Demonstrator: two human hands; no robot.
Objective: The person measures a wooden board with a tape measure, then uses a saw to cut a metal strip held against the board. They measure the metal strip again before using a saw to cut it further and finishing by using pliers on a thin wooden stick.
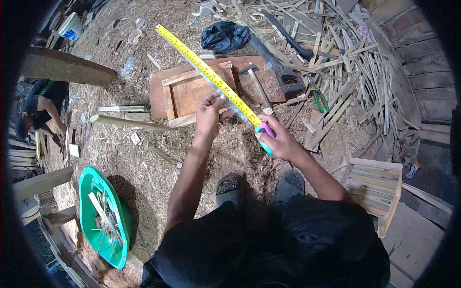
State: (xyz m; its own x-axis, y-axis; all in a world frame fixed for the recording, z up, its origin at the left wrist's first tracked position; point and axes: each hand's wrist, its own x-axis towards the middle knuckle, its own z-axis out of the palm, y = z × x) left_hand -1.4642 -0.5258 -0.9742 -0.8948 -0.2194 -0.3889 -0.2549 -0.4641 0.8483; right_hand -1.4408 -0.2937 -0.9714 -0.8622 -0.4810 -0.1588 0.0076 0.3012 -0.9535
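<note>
My right hand point(278, 139) is wrapped round a teal and pink tape measure case point(263, 136). From it the yellow tape point(206, 72) runs out up and to the left, past my left hand. My left hand point(210, 111) is closed beside the middle of the tape, fingers bent; what its fingertips hold is too small to make out. Beyond my hands a wooden frame point(169, 102) rests on a reddish-brown board point(156, 91). A hammer point(259, 87) lies on the right part of that board.
A handsaw point(290, 82), green-handled pliers point(319, 100) and piled wood strips point(355, 91) lie at the right. A black bag point(224, 36) is ahead. Left are a green basin point(126, 221) and a crouching person point(45, 103). A slatted wooden piece point(374, 187) stands near my right.
</note>
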